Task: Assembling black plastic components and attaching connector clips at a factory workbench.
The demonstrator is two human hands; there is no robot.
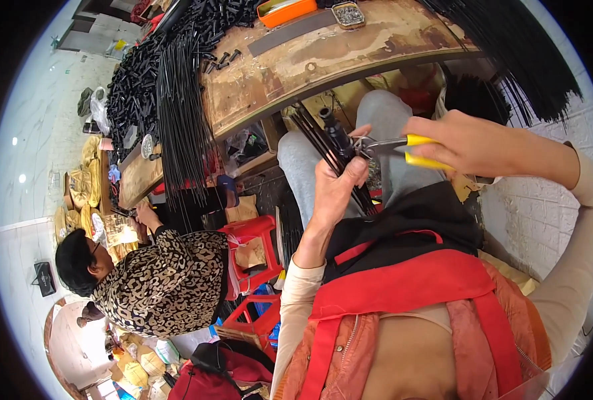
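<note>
My left hand point(337, 183) grips a bundle of thin black metal rods point(323, 143) joined at a black hub, held over my lap. Yellow-handled pliers point(395, 147) are in my right hand point(466, 141), their jaws closed on the bundle just beside my left thumb. Both forearms wear pale sleeves, and a red and black apron covers my front.
A worn wooden workbench point(296, 70) stands ahead, heaped with black rods point(176, 93) and small black parts, an orange tray point(285, 11) and a tin of small metal pieces point(348, 13). Another person in a spotted top point(166, 280) sits at left by red plastic stools point(253, 250).
</note>
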